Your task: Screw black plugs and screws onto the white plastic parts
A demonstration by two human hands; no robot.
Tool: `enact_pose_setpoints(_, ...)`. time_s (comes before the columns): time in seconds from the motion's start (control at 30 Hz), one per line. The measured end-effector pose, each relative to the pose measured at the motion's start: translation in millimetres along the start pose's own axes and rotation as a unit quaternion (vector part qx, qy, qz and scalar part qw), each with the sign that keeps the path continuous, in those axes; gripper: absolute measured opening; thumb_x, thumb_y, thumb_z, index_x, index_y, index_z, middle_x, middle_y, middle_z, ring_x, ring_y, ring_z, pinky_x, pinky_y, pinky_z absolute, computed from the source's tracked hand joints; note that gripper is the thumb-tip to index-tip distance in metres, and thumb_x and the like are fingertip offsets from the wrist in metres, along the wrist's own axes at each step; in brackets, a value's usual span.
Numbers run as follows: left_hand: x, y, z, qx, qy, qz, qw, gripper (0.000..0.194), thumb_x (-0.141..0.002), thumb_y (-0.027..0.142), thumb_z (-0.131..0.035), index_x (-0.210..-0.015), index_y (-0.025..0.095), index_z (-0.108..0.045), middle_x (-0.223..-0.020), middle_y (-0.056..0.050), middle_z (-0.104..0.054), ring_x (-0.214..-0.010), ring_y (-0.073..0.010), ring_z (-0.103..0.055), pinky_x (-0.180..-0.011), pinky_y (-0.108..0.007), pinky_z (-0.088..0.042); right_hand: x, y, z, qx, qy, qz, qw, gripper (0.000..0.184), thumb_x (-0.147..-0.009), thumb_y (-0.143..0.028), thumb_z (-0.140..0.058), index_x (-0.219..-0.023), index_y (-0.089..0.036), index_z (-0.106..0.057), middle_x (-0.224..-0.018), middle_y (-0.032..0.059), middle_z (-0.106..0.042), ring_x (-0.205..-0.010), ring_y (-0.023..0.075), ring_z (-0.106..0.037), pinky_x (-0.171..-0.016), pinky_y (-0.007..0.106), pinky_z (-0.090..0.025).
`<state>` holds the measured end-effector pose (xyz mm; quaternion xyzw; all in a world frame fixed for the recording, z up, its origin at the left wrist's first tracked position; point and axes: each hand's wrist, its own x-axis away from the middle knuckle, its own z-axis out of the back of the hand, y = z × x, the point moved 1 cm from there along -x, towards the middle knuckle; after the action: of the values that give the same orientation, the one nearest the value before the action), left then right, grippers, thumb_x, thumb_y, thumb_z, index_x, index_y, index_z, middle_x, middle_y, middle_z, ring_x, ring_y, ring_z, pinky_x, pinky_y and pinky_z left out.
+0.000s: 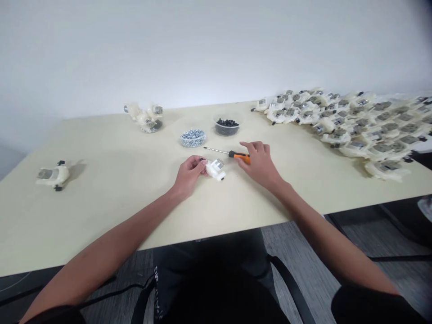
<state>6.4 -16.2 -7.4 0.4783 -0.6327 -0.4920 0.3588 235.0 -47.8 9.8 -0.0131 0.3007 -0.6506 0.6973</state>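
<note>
My left hand (189, 173) rests on the table with its fingers pinched on the left end of a small white plastic part (216, 169) that has a metal piece on top. My right hand (258, 161) lies over the orange handle of a screwdriver (232, 154), fingers curled round it. The screwdriver's thin shaft points left along the table, toward the dishes.
A clear dish of silver screws (192, 137) and a dish of black pieces (227, 126) stand behind the hands. Another dish with white parts (147, 116) is at back left. One white part (53, 175) lies far left. A large heap of white parts (357, 123) fills the right side.
</note>
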Motion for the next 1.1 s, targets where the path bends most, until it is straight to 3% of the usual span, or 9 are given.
enact_pose_setpoints(0.07, 0, -1, 0.6, -0.004, 0.001, 0.0, 1.0, 0.016, -0.078, 0.029, -0.068, -0.085, 0.015, -0.062, -0.063, 0.003, -0.052, -0.059, -0.0092, -0.053, -0.063, -0.027, -0.048, -3, 17, 4, 0.0, -0.077, 0.011, 0.997, 0.038, -0.083, -0.036, -0.056, -0.118, -0.021, -0.061, -0.107, 0.0133, -0.06, -0.106, 0.0335, -0.051, -0.093, 0.053, -0.041)
enact_pose_setpoints(0.13, 0, -1, 1.0, -0.011, 0.0, 0.0, 1.0, 0.017, -0.079, 0.03, -0.068, -0.085, 0.015, -0.063, -0.064, 0.003, -0.053, -0.059, -0.0092, -0.054, -0.064, -0.027, -0.048, -6, 29, 9, -0.056, -0.111, 0.007, 0.992, 0.031, -0.085, -0.036, -0.055, -0.11, -0.023, -0.066, -0.103, 0.0095, -0.064, -0.1, 0.0295, -0.056, -0.09, 0.049, -0.045)
enact_pose_setpoints(0.23, 0, -2, 1.3, -0.013, -0.007, -0.001, 1.0, 0.018, -0.079, 0.031, -0.067, -0.087, 0.016, -0.062, -0.069, 0.002, -0.057, -0.06, -0.0092, -0.055, -0.064, -0.026, -0.047, -15, 38, 25, -0.209, -0.065, -0.048, 0.975, 0.029, -0.082, -0.042, -0.06, -0.103, -0.023, -0.067, -0.089, 0.0049, -0.067, -0.079, 0.0215, -0.062, -0.076, 0.041, -0.05)
enact_pose_setpoints(0.3, 1, -2, 1.2, -0.015, -0.008, -0.001, 1.0, 0.019, -0.079, 0.032, -0.067, -0.088, 0.016, -0.062, -0.072, 0.001, -0.058, -0.06, -0.0091, -0.056, -0.064, -0.026, -0.046, -26, 41, 40, -0.335, -0.006, -0.076, 0.939, 0.027, -0.078, -0.04, -0.067, -0.098, -0.023, -0.065, -0.076, 0.0014, -0.063, -0.062, 0.0156, -0.058, -0.06, 0.033, -0.05)
enact_pose_setpoints(0.4, 2, -2, 0.8, -0.023, -0.009, -0.004, 1.0, 0.017, -0.079, 0.031, -0.067, -0.088, 0.017, -0.062, -0.073, 0.001, -0.059, -0.061, -0.0091, -0.055, -0.065, -0.026, -0.046, -48, 43, 62, -0.485, 0.048, -0.078, 0.87, 0.021, -0.071, -0.031, -0.074, -0.087, -0.024, -0.062, -0.068, -0.0028, -0.056, -0.052, 0.0101, -0.051, -0.041, 0.023, -0.037)
enact_pose_setpoints(0.47, 2, -1, 0.7, -0.026, -0.013, -0.005, 1.0, 0.016, -0.08, 0.031, -0.065, -0.088, 0.017, -0.061, -0.073, 0.001, -0.06, -0.062, -0.0092, -0.055, -0.066, -0.026, -0.045, -60, 42, 72, -0.525, 0.033, -0.059, 0.849, 0.023, -0.068, -0.024, -0.077, -0.085, -0.024, -0.062, -0.067, -0.0038, -0.054, -0.049, 0.0082, -0.048, -0.038, 0.021, -0.032)
enact_pose_setpoints(0.67, 2, -1, 0.6, -0.034, -0.012, 0.004, 0.999, 0.014, -0.081, 0.03, -0.064, -0.088, 0.017, -0.062, -0.068, 0.001, -0.061, -0.063, -0.01, -0.055, -0.067, -0.027, -0.044, -63, 37, 76, -0.522, -0.069, -0.019, 0.85, 0.026, -0.065, -0.017, -0.079, -0.084, -0.023, -0.062, -0.084, -0.001, -0.061, -0.048, 0.0068, -0.046, -0.043, 0.027, -0.035)
enact_pose_setpoints(0.77, 3, 0, 0.1, -0.033, -0.004, 0.011, 0.999, 0.014, -0.081, 0.03, -0.064, -0.088, 0.018, -0.062, -0.068, 0.001, -0.061, -0.063, -0.0101, -0.055, -0.066, -0.027, -0.044, -57, 38, 74, -0.499, -0.098, -0.025, 0.861, 0.026, -0.065, -0.019, -0.079, -0.083, -0.025, -0.062, -0.077, -0.0014, -0.06, -0.051, 0.0089, -0.046, -0.045, 0.028, -0.036)
enact_pose_setpoints(1.1, 4, 1, 0.1, -0.038, -0.011, 0.013, 0.999, 0.014, -0.082, 0.03, -0.064, -0.087, 0.018, -0.06, -0.068, 0.001, -0.059, -0.064, -0.0105, -0.056, -0.067, -0.027, -0.044, -53, 40, 68, -0.501, -0.124, -0.012, 0.856, 0.025, -0.064, -0.02, -0.08, -0.082, -0.022, -0.064, -0.073, -0.0016, -0.058, -0.051, 0.0084, -0.046, -0.046, 0.027, -0.036)
